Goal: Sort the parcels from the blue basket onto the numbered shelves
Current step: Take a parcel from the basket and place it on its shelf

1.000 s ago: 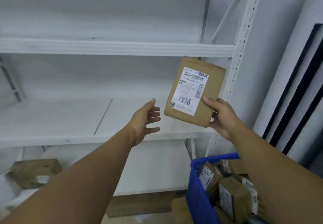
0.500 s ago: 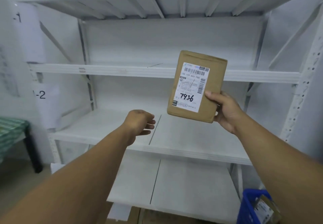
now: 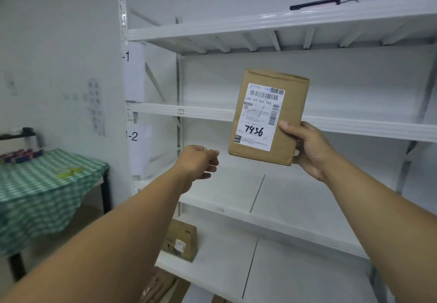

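The right hand (image 3: 307, 149) holds the parcel (image 3: 287, 104) upright by its lower right corner. The thumb lies across the front beside the label (image 3: 260, 118), and the other fingers are hidden behind the cardboard. The left hand (image 3: 198, 161) hovers just left of and below that grip, its fingers (image 3: 211, 161) loosely curled, holding nothing and clear of the parcel. The label faces the camera, with "7936" handwritten just left of the thumb.

Behind the fingers stand the shelves (image 3: 354, 126). One board's edge crosses right behind the parcel, and a bare board lies below both hands. Left of the left fingers, tags (image 3: 139, 142) on the upright end in "-1" and, lower, "-2". A lower parcel (image 3: 182, 241) sits on a board well beneath the left fingers. Far to their left is a counter (image 3: 47, 184) under checked cloth.

The step looks like reading the number and choosing a shelf. To do it well, match the label to a tag before reaching. Then bring the left fingers under the free corner so the parcel does not swing, and lay it flat, label up, well back from the edge.
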